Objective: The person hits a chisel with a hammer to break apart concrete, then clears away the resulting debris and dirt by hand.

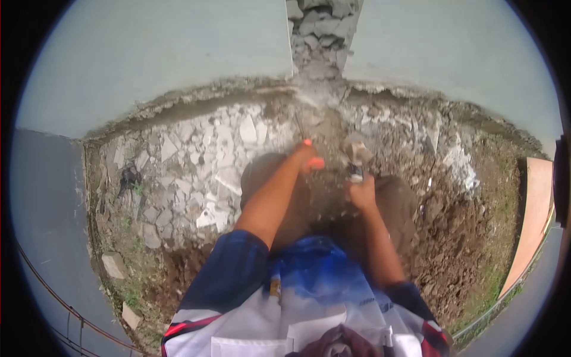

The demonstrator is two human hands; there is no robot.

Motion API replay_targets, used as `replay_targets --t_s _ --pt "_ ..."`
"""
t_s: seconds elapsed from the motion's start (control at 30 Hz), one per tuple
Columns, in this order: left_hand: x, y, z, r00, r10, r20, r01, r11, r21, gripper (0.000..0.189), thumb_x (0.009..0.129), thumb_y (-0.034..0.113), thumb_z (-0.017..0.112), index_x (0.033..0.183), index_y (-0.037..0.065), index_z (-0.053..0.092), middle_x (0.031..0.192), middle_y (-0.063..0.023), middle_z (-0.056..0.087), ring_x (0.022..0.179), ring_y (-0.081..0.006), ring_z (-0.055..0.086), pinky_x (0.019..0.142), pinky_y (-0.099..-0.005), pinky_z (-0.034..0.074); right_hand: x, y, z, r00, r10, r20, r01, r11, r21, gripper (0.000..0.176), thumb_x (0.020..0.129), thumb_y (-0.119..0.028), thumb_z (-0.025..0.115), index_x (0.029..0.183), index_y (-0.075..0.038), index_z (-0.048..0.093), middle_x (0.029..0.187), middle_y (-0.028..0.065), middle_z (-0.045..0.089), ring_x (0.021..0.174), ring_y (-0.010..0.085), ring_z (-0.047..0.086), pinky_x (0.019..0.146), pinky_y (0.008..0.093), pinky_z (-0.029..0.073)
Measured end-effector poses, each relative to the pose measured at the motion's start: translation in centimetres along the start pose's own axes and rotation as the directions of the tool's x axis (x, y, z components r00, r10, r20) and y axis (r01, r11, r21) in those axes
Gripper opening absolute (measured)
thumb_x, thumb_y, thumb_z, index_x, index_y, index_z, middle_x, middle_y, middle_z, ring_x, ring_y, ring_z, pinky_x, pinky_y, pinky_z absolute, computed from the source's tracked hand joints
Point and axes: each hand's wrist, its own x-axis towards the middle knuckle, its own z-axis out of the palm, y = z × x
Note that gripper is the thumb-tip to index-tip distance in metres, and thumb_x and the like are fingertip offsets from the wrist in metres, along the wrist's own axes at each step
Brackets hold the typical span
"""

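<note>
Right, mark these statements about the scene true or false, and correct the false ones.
1. The right hand holds a hammer. True.
2. The left hand is empty. False: it is closed on a thin chisel with an orange grip.
3. Broken tile pieces lie to the left of the hands. True.
4. The wall is unbroken. False: a chipped channel runs up it.
</note>
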Motion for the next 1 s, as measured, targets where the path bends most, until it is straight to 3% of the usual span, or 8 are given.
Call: replay_targets --t_s 0.03,0.23,0.53,0.63,0.73,0.83,0.93,1.0 --pt "0.0 1.3 0.5 0.993 0.054 -0.104 -0.038 0.988 0.146 0.019 0.085 0.011 0.057 0.103 0.005 0.055 0.085 -0.0101 0.060 0.073 -0.0222 0.062 0.056 -0.0448 0.051 0.7 -0.7 -0.8 0.999 -0.032 -0.042 0.034 0.999 0.039 0.015 0.066 -0.006 0.062 0.077 0.003 0.056 0.062 0.0080 0.058 0.055 0.0194 0.057 0.054 0.0337 0.046" --pt "-2.6 1.1 -1.2 0.942 -0.086 0.325 0.139 0.980 -0.142 0.013 0.087 0.011 0.052 0.099 0.006 0.053 0.086 -0.0080 0.057 0.072 -0.0204 0.061 0.060 -0.0420 0.053 -2.8 -4.6 -3.0 0.988 0.010 -0.154 0.023 0.977 0.214 0.007 0.070 0.002 0.058 0.069 -0.001 0.051 0.057 0.0031 0.054 0.048 0.0099 0.050 0.045 0.0278 0.040" --pt "-1.1 0.9 -1.2 0.959 0.079 0.271 0.009 0.950 -0.312 0.007 0.092 0.011 0.043 0.092 0.008 0.050 0.084 -0.0078 0.055 0.071 -0.0193 0.060 0.063 -0.0425 0.055 -4.8 -7.0 -4.2 0.981 -0.178 -0.075 0.179 0.984 0.014 0.010 0.069 -0.002 0.062 0.076 0.002 0.057 0.060 0.0023 0.057 0.053 0.0102 0.050 0.050 0.0277 0.042" --pt "-1.7 1.2 -1.4 0.964 0.115 0.241 0.000 0.902 -0.433 0.006 0.094 0.012 0.044 0.096 0.009 0.048 0.087 -0.0072 0.055 0.072 -0.0193 0.060 0.063 -0.0429 0.055 -5.7 -10.2 -3.7 0.892 -0.416 -0.178 0.421 0.907 -0.010 0.014 0.069 -0.004 0.064 0.080 0.003 0.060 0.063 0.0037 0.059 0.056 0.0105 0.051 0.053 0.0276 0.043" --pt "-2.2 2.2 -1.5 0.964 0.063 0.259 0.097 0.823 -0.560 0.007 0.096 0.013 0.044 0.102 0.011 0.048 0.091 -0.0047 0.054 0.074 -0.0190 0.059 0.063 -0.0433 0.055 -6.4 -12.2 -3.4 0.894 -0.423 -0.148 0.429 0.903 0.008 0.015 0.068 -0.006 0.067 0.081 0.002 0.062 0.064 0.0051 0.060 0.058 0.0128 0.055 0.056 0.0282 0.046" --pt "-3.8 3.0 -1.8 0.956 0.042 0.292 0.162 0.752 -0.639 0.020 0.093 0.013 0.050 0.114 0.014 0.048 0.101 -0.0068 0.055 0.087 -0.0241 0.060 0.074 -0.0446 0.053 -6.1 -12.5 -3.7 0.670 -0.728 -0.144 0.694 0.683 -0.228 0.015 0.067 -0.009 0.069 0.078 -0.001 0.063 0.066 0.0056 0.062 0.058 0.0176 0.060 0.056 0.0307 0.049" --pt "-3.9 3.5 -1.8 0.970 0.007 0.242 0.155 0.749 -0.645 0.007 0.094 0.013 0.051 0.100 0.014 0.048 0.088 -0.0009 0.054 0.074 -0.0182 0.059 0.065 -0.0425 0.056 -7.6 -15.7 -3.6 0.632 -0.751 -0.192 0.751 0.655 -0.089 0.014 0.065 -0.010 0.072 0.075 -0.003 0.064 0.066 0.0061 0.063 0.057 0.0222 0.062 0.054 0.0338 0.050" --pt "-2.2 3.2 -2.3 0.957 0.048 0.285 0.164 0.723 -0.672 0.007 0.092 0.013 0.053 0.097 0.014 0.049 0.087 -0.0016 0.055 0.075 -0.0182 0.059 0.067 -0.0425 0.055 -6.2 -11.4 -2.4 0.833 -0.527 -0.170 0.518 0.850 -0.098 0.013 0.064 -0.009 0.069 0.074 -0.004 0.063 0.067 0.0099 0.063 0.060 0.0258 0.064 0.054 0.0350 0.051"
